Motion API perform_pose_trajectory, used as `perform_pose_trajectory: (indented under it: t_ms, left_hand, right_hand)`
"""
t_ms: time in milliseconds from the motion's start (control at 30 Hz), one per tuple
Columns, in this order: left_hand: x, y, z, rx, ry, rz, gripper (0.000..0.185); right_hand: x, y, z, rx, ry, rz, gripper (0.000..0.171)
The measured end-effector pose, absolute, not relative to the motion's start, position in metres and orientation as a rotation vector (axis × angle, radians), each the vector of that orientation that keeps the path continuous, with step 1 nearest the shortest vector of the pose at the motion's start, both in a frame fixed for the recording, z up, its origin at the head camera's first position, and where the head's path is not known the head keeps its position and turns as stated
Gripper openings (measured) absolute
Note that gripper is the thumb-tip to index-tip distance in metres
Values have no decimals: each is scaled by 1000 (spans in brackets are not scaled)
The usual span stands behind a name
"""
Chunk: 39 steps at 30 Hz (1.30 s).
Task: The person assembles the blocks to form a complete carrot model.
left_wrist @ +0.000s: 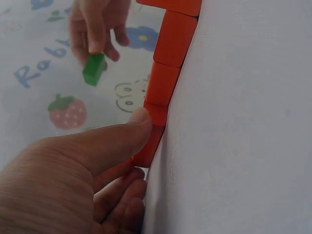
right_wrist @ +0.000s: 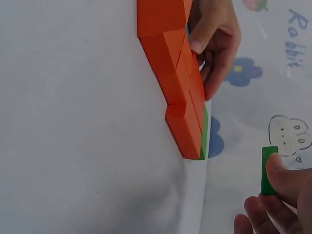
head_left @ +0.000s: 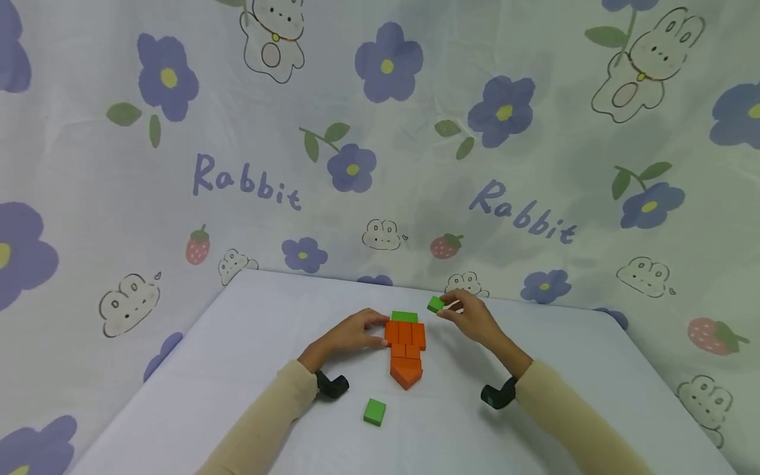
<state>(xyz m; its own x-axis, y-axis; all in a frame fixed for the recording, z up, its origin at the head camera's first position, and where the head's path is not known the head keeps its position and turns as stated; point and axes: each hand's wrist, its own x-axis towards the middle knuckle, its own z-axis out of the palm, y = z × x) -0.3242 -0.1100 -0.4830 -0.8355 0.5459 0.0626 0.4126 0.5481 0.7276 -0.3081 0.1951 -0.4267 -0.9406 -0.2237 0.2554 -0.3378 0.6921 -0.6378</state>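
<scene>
My right hand (head_left: 473, 318) pinches a small green block (head_left: 436, 304) between thumb and fingers, raised behind and right of a flat figure of orange blocks (head_left: 406, 334). In the right wrist view the thumb presses the broad face of this green block (right_wrist: 265, 170). At the figure's left side, my left hand (head_left: 356, 331) holds the outer orange block, thumb at its near end and fingers at its far end. The left wrist view has the thumb on that orange block (left_wrist: 155, 115). A pointed orange piece (head_left: 406, 373) forms the near end; a green block (head_left: 404, 316) lies along the far end.
Another green block (head_left: 375, 411) lies on the white tabletop (head_left: 469, 435), nearer me than the figure. Dark wrist cameras sit on both wrists. Behind the table hangs a curtain (head_left: 386, 132) printed with rabbits, flowers and strawberries.
</scene>
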Motion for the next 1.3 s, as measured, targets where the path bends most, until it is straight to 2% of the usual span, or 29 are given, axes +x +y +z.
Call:
perform_pose_trajectory:
  t_ms: [200, 433, 700, 1300]
  left_hand:
    - [-323, -112, -482, 794, 2622, 1164, 59]
    - [-321, -110, -484, 831, 2597, 1185, 60]
    - [-320, -109, -484, 817, 2610, 1164, 59]
    - [-319, -108, -482, 820, 2614, 1157, 61]
  right_hand:
    - [-339, 181, -446, 400, -2792, 1108, 31]
    - [-355, 176, -467, 263, -2853, 1138, 31]
    - [-353, 171, -482, 275, -2848, 1121, 32]
    - [-351, 168, -486, 267, -2868, 1087, 37]
